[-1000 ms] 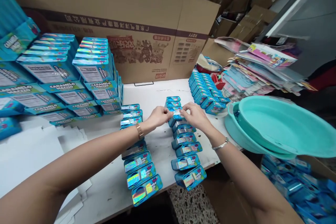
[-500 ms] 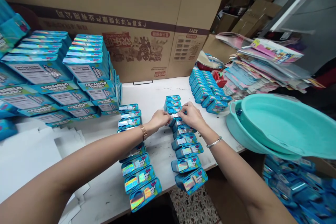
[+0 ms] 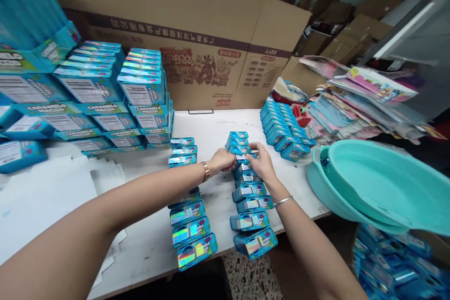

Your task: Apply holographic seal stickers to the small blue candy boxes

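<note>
Two rows of small blue candy boxes run along the table, many with a shiny strip across the top. Toward the far end of the right row, my left hand [image 3: 222, 160] has its fingers closed at the left side of one blue box [image 3: 242, 157]. Opposite it, my right hand [image 3: 262, 163] grips the right end of the same box with bent fingers. A silvery strip lies on that box's top, partly covered by fingertips. The nearest box of this row [image 3: 256, 243] leans at the table edge. My left forearm crosses above the left row [image 3: 190, 213], hiding some of its boxes.
Stacked blue display cartons [image 3: 147, 91] stand at the left, near white sheets [image 3: 52, 201]. A big cardboard box [image 3: 197, 23] walls off the back. More small boxes [image 3: 281, 126], a paper pile [image 3: 355, 103] and turquoise basins [image 3: 379, 173] are at the right.
The view has swung slightly left. Both hands stay at the same box in the right row; my right fingers now lie lower over its right end, and the strip looks flatter.
</note>
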The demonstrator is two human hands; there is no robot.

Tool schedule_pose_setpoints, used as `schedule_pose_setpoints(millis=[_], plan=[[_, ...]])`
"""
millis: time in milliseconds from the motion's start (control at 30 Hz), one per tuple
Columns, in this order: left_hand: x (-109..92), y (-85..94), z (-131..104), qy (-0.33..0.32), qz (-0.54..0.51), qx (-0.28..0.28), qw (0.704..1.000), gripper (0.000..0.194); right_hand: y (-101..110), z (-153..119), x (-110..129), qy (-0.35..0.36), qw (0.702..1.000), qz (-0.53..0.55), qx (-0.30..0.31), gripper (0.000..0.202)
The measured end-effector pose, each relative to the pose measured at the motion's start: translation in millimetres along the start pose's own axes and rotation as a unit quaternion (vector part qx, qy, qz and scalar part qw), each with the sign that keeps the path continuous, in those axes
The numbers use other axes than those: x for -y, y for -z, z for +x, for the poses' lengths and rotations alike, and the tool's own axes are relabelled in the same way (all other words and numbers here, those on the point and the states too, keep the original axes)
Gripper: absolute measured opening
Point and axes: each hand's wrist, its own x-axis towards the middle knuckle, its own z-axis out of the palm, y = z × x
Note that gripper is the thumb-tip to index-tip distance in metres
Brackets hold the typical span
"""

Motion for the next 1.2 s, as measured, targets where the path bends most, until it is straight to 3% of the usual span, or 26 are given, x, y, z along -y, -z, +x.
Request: schedule_pose_setpoints(millis=[133, 233, 300, 400, 433, 500, 567, 633, 700, 733, 767, 833, 933, 1033, 1133, 1200], plan=[[1.7, -5.0, -7.7, -0.032, 0.061, 0.053, 0.996, 0.026, -2.3, 0.9, 3.1, 0.011, 1.000, 0.003, -0.024, 0.037], [-11.9, 3.4, -31.5, -0.092, 0.091, 0.086, 0.988, 0.026, 7.1, 2.1, 8.7, 0.017, 0.999, 0.012, -0.049, 0.038], [-21.6, 28.3, -57.7, -0.133, 0.083, 0.090, 0.984, 0.020, 20.4, -0.8, 19.8, 0.015, 0.997, 0.026, -0.066, 0.038], [-12.1, 99.3, -108.1, -0.226, 0.027, 0.063, 0.972, 0.010, 43.4, -16.7, 53.9, 0.003, 0.992, 0.051, -0.112, 0.039], [1.4, 127.6, -127.6, -0.255, 0.006, 0.029, 0.966, 0.018, 49.7, -26.7, 69.4, -0.008, 0.986, 0.060, -0.156, 0.036], [43.2, 179.8, -169.5, -0.252, -0.020, -0.095, 0.963, 0.031, 56.8, -57.1, 103.6, -0.006, 0.979, 0.125, -0.162, 0.038], [97.2, 216.8, -210.3, -0.181, 0.002, -0.278, 0.944, 0.033, 51.5, -101.4, 139.3, -0.002, 0.975, 0.199, -0.097, 0.042], [153.0, 235.3, -242.7, -0.081, 0.064, -0.425, 0.899, 0.031, 26.8, -150.2, 173.3, 0.018, 0.971, 0.237, 0.011, 0.034], [202.4, 238.4, -264.8, -0.046, 0.078, -0.457, 0.885, 0.037, -18.5, -188.2, 202.4, 0.045, 0.949, 0.253, 0.184, 0.043], [223.3, 235.8, -272.9, -0.039, 0.084, -0.470, 0.878, 0.039, -46.5, -199.7, 214.1, 0.043, 0.940, 0.245, 0.232, 0.051], [241.4, 231.1, -279.8, -0.039, 0.086, -0.489, 0.867, 0.040, -75.8, -205.8, 223.7, 0.040, 0.938, 0.241, 0.247, 0.058], [268.8, 218.1, -291.2, -0.050, 0.060, -0.544, 0.835, 0.044, -132.3, -205.3, 237.5, 0.024, 0.956, 0.204, 0.208, 0.065], [290.1, 196.5, -304.8, -0.054, -0.069, -0.584, 0.807, 0.055, -192.4, -192.5, 252.8, 0.036, 0.977, 0.099, 0.183, 0.061], [292.2, 177.7, -318.7, -0.035, -0.221, -0.550, 0.805, 0.071, -207.2, -188.9, 267.9, 0.119, 0.970, 0.075, 0.196, 0.034], [280.4, 159.7, -339.0, -0.047, -0.339, -0.468, 0.815, 0.085, -180.0, -200.7, 281.8, 0.275, 0.948, 0.108, 0.116, 0.032], [267.5, 147.2, -354.0, -0.099, -0.410, -0.385, 0.820, 0.089, -150.8, -213.6, 290.3, 0.400, 0.908, 0.115, 0.048, 0.036]])
